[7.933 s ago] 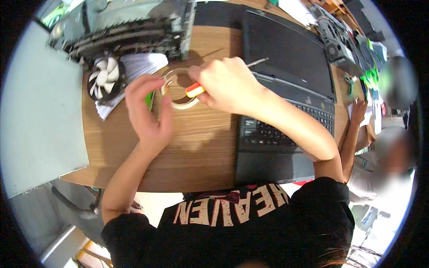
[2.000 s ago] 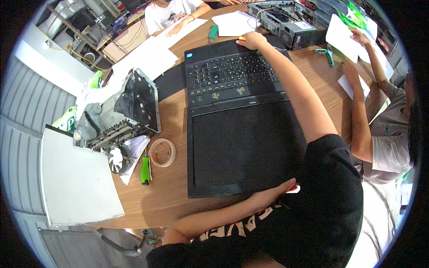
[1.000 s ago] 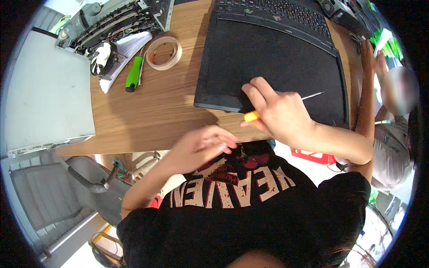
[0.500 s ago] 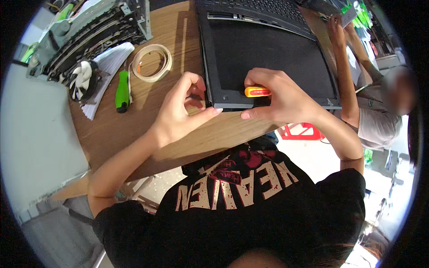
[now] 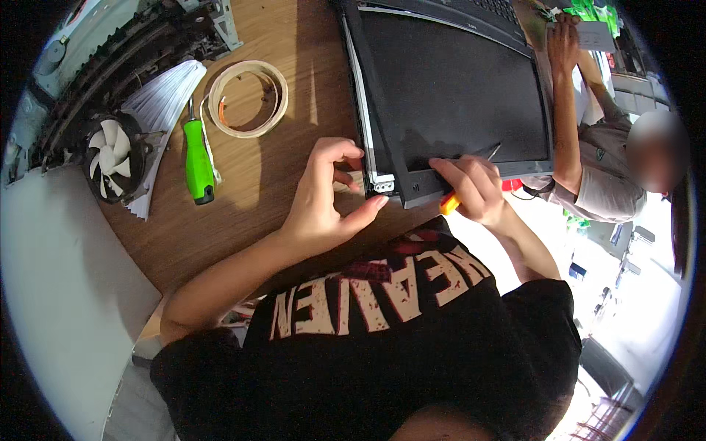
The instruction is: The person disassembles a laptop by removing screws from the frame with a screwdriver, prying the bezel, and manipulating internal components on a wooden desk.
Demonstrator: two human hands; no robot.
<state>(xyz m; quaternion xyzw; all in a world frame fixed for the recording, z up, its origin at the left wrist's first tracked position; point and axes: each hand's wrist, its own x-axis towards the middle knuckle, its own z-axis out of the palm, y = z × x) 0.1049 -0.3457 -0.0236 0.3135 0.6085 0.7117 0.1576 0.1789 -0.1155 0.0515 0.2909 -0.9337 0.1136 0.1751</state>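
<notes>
A black laptop (image 5: 448,88) lies opened flat, its keyboard at the far end. Along the left side of its lid the black bezel (image 5: 412,187) has come away, exposing a silver strip (image 5: 360,95) and corner piece. My left hand (image 5: 327,191) grips this left edge near the corner, thumb low, fingers curled. In my right hand (image 5: 478,191) is a screwdriver with a yellow-orange handle (image 5: 450,203), its thin shaft pointing up-right over the screen; my fingertips rest by the bezel's lower strip.
A tape roll (image 5: 224,125), green screwdriver (image 5: 198,162), white-bladed fan (image 5: 110,156), paper stack (image 5: 158,103) and printer mechanism (image 5: 184,29) lie left, beside a grey panel (image 5: 66,257). At right a co-worker's arm (image 5: 566,125) reaches past the laptop, hand (image 5: 565,40) by a pale card (image 5: 592,35).
My left hand went from loose below the laptop to its lid edge. My right hand with the screwdriver moved toward the lid's lower edge, and the bezel's left side now stands apart.
</notes>
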